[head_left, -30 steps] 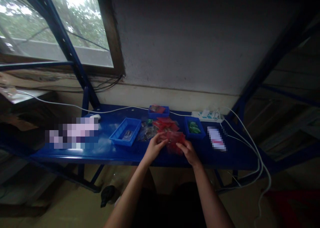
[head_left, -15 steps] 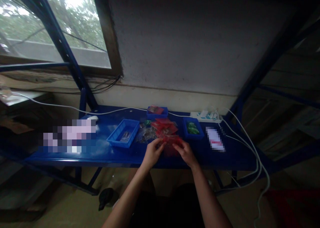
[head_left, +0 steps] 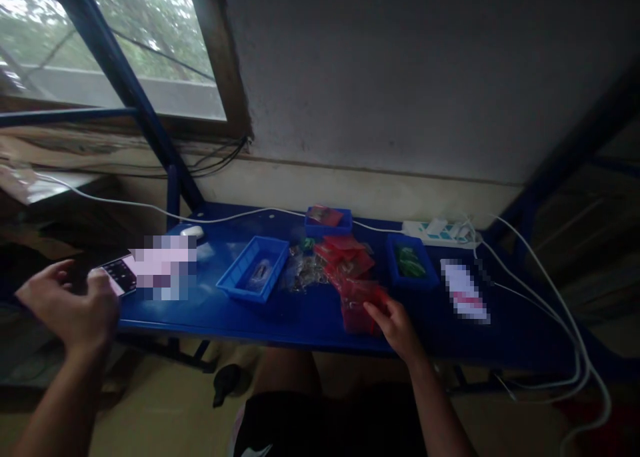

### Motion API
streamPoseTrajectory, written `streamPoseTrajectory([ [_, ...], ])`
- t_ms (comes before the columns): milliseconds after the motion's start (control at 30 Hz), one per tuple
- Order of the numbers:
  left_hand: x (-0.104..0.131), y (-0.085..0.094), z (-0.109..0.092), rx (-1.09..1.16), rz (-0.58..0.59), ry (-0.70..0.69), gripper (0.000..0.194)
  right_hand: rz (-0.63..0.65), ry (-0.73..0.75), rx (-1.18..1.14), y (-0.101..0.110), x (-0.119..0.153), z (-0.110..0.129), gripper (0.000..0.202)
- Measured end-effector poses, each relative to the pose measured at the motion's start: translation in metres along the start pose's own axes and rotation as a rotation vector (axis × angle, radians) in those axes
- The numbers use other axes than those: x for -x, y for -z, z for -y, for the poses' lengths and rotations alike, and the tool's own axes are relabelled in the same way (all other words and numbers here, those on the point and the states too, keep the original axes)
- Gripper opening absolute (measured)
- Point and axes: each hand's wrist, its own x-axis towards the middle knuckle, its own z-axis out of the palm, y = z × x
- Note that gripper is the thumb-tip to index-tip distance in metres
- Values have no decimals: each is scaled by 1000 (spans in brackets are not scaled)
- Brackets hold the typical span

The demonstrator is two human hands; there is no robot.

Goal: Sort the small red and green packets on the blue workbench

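My left hand (head_left: pixel 75 303) is at the far left, its fingers apart, with the thumb over the near end of a phone-like device (head_left: pixel 120 275). Nothing shows in its grasp. My right hand (head_left: pixel 395 320) pinches the edge of a red plastic bag (head_left: pixel 357 310) near the front edge of the table. More red bags (head_left: pixel 347 253) lie heaped just behind it. Beside them on the left are small clear packets (head_left: pixel 305 270) with metallic bits.
A blue tray (head_left: pixel 233 280) holds a clear packet. A smaller blue tray (head_left: pixel 329 229) at the back holds red bags; another (head_left: pixel 434 280) holds green items. A white power strip (head_left: pixel 440 234), cables, a white mouse-like object (head_left: pixel 192 232) and a blurred-out sheet (head_left: pixel 464 293) lie on the table.
My left hand has left the red bags and moved far left to the device. My right hand still grips the red bag. The view has shifted slightly.
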Motion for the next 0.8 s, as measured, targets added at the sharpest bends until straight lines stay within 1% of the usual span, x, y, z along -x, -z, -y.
streamPoseTrajectory([
  [67,-15,-6,3,-25,-31,186,31,-2,-1,16,0,1,3,33],
  [100,-19,-8,2,-15,-22,277,27,-2,5,16,0,2,5,33],
  [167,-20,-9,-5,24,54,422,16,-6,1,12,0,2,7,32],
  [233,-19,-9,-13,22,128,514,8,-4,-21,9,0,3,8,32],
  [300,-17,-9,-19,-22,157,538,6,2,-38,5,1,3,7,32],
  [333,-16,-9,-21,-17,169,524,5,4,-42,3,1,3,6,33],
  [533,-13,-11,-26,-23,146,511,8,7,-53,-29,1,4,4,35],
  [667,-14,-11,-23,-55,132,513,9,9,-62,-27,1,4,4,34],
  [800,-17,-12,-17,-52,137,546,10,-2,-61,-11,1,4,3,34],
])
